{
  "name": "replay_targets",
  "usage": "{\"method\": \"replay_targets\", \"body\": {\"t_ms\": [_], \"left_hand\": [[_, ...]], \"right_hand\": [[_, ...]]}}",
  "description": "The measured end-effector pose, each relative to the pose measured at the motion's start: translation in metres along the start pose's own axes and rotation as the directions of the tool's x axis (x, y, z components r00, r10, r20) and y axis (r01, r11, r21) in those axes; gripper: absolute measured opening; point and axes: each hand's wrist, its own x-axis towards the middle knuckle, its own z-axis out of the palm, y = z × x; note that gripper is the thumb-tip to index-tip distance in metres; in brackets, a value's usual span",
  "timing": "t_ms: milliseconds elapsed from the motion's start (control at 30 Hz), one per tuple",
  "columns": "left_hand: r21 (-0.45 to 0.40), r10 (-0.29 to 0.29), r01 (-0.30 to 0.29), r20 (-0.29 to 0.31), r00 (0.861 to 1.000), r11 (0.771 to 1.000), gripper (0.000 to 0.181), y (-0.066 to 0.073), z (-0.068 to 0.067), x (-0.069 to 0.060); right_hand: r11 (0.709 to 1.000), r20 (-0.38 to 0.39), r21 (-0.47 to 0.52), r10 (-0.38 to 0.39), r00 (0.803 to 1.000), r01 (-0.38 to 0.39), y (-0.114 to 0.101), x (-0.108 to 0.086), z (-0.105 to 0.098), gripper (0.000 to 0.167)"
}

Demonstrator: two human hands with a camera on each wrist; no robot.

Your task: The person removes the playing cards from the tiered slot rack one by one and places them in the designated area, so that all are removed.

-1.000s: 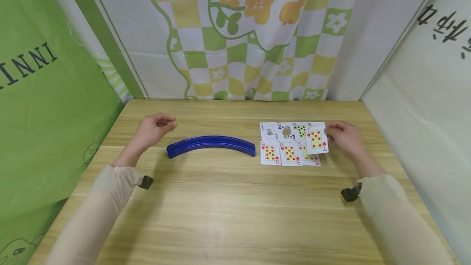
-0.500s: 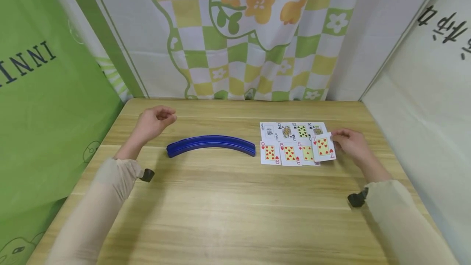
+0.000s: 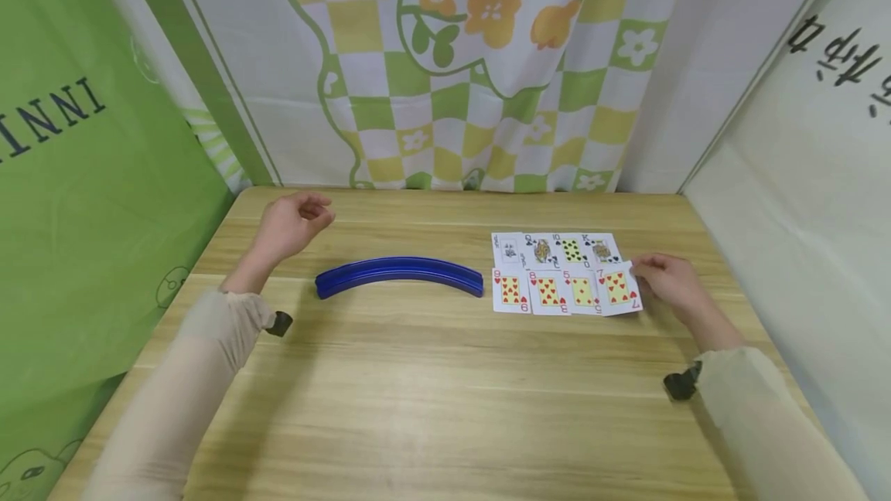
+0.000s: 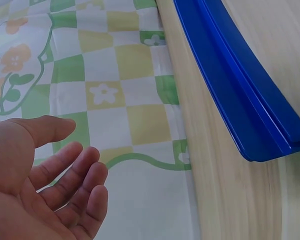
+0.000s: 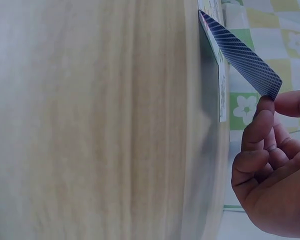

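Observation:
My right hand [image 3: 671,284] pinches the seven of hearts [image 3: 618,288] by its upper right corner, between thumb and fingertips. In the right wrist view the patterned back of that playing card [image 5: 245,57] slants up off the table. Its left edge overlaps the five of diamonds [image 3: 582,291] at the end of the front row. Behind it lies the king of spades [image 3: 602,249]. My left hand [image 3: 288,226] hovers over the table's back left, fingers loosely curled around nothing. The nearest thing to it is a curved blue card holder [image 3: 399,270], seen close up in the left wrist view.
More face-up cards, among them the nine of hearts [image 3: 511,290], eight of hearts [image 3: 548,291] and ten of spades [image 3: 571,250], lie in two rows right of the holder. The wooden table [image 3: 431,400] meets a patterned curtain [image 3: 473,99] behind; cloths hang at both sides.
My right hand has brought the seven of hearts toward me and rightward, down to the front row's right end, uncovering the king of spades. My left hand has risen slightly.

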Motion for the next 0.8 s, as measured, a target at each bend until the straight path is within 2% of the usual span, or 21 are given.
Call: {"method": "replay_targets", "body": {"t_ms": [200, 433, 567, 800], "left_hand": [[0.041, 0.01, -0.01, -0.002, 1.0, 0.999, 0.04, 0.002, -0.001, 0.005], [0.076, 0.037, -0.035, -0.031, 0.999, 0.996, 0.037, 0.004, -0.002, 0.011], [0.093, 0.042, -0.038, -0.04, 0.998, 0.995, 0.036, 0.005, -0.002, 0.014], [0.126, 0.047, -0.042, -0.036, 0.998, 0.991, 0.037, 0.009, -0.006, 0.017]], "right_hand": [[0.993, 0.007, -0.115, 0.0, 1.0, 0.0, 0.004, 0.001, -0.001, 0.045], [0.975, 0.058, -0.223, 0.007, 0.998, 0.007, 0.004, -0.002, -0.004, 0.043], [0.969, 0.063, -0.248, 0.016, 0.998, 0.0, 0.007, -0.002, -0.004, 0.043], [0.973, 0.074, -0.232, 0.03, 0.997, -0.012, 0.01, 0.0, -0.005, 0.042]]}}
